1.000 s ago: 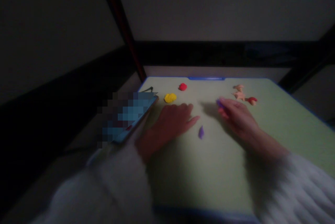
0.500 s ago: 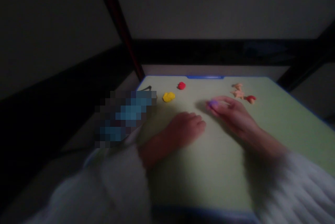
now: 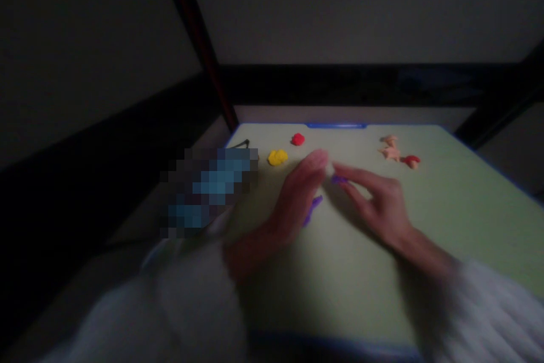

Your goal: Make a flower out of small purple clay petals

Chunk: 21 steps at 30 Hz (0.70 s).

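Note:
Between the thumb and fingertips of my right hand [image 3: 380,201] is a small lump of purple modelling clay [image 3: 339,180]. My left hand [image 3: 300,196] is tipped on its edge, fingers stretched out together, with its fingertips close to the right ones. Beside its palm shows a longer strip of purple clay [image 3: 313,210]; whether it touches the palm or only lies on the table I cannot tell. Both hands are slightly blurred.
On the pale green table [image 3: 348,295] sit a yellow clay lump [image 3: 277,158] and a red one [image 3: 298,139] at the back left. Several flesh-coloured clay shapes [image 3: 391,152] lie back right, near a red-topped piece [image 3: 412,161]. A pixelated blue area [image 3: 216,184] covers the left edge.
My left hand has turned from palm down onto its edge and its fingers have straightened, bringing the purple strip into view. My right hand has stayed close by, still pinching purple clay.

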{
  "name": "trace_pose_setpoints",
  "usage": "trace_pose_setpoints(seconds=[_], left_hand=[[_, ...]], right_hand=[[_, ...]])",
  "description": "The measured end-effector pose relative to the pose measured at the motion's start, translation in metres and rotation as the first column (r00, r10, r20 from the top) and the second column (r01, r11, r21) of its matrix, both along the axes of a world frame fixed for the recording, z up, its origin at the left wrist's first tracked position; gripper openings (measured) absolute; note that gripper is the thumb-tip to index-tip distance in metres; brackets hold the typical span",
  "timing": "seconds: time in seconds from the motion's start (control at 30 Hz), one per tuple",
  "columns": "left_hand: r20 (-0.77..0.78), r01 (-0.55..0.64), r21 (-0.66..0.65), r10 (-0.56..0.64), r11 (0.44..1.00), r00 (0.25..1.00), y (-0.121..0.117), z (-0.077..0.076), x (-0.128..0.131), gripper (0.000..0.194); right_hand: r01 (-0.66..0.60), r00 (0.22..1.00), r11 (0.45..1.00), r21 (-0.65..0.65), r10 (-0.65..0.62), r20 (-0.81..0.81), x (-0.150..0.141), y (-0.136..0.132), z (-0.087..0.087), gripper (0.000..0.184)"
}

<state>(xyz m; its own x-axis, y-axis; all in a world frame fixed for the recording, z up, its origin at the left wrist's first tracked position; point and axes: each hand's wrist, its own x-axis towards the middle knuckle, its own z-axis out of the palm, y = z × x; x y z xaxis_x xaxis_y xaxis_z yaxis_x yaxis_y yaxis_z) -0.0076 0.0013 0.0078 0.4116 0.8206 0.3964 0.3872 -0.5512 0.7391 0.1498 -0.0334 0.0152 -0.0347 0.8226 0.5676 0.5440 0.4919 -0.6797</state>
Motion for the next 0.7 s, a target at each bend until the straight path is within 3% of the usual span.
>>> trace_pose_setpoints(seconds=[0.07,0.17,0.27,0.4,0.47,0.53,0.63,0.7], left_hand=[[0.007,0.013,0.1,-0.013,0.995,1.0,-0.004,0.0,-0.002,0.041],[-0.278,0.027,0.319,0.067,0.947,0.958,-0.004,0.0,-0.009,0.038],[-0.528,0.033,0.297,0.135,0.954,0.839,0.002,-0.003,-0.015,0.036],[-0.624,0.11,0.238,0.065,0.965,0.779,0.008,-0.009,-0.02,0.017],[-0.596,0.13,0.228,0.033,0.965,0.802,0.009,-0.009,-0.02,0.015],[-0.505,0.078,0.194,0.031,0.978,0.862,0.008,-0.006,-0.019,0.014],[-0.225,-0.022,0.011,0.024,1.0,0.974,0.006,0.0,-0.015,0.008],[-0.046,-0.012,-0.089,0.008,0.996,0.999,0.005,0.004,-0.012,0.004]], right_hand=[[0.047,0.996,0.998,0.031,-0.049,0.078,0.002,0.0,-0.001,0.022],[0.141,0.986,0.988,0.07,-0.147,0.079,0.007,0.005,-0.002,0.02],[0.143,0.988,0.989,0.048,-0.145,0.06,0.009,0.009,-0.004,0.019],[0.064,0.998,0.992,-0.106,-0.065,-0.007,0.007,0.011,-0.005,0.019],[0.02,0.993,0.98,-0.198,-0.042,-0.109,0.005,0.012,-0.004,0.018],[-0.028,0.976,0.96,-0.278,-0.034,-0.214,0.004,0.012,-0.002,0.018],[-0.111,0.962,0.932,-0.345,0.014,-0.272,0.002,0.012,0.001,0.018],[-0.161,0.957,0.918,-0.363,0.056,-0.283,0.001,0.011,0.002,0.019]])
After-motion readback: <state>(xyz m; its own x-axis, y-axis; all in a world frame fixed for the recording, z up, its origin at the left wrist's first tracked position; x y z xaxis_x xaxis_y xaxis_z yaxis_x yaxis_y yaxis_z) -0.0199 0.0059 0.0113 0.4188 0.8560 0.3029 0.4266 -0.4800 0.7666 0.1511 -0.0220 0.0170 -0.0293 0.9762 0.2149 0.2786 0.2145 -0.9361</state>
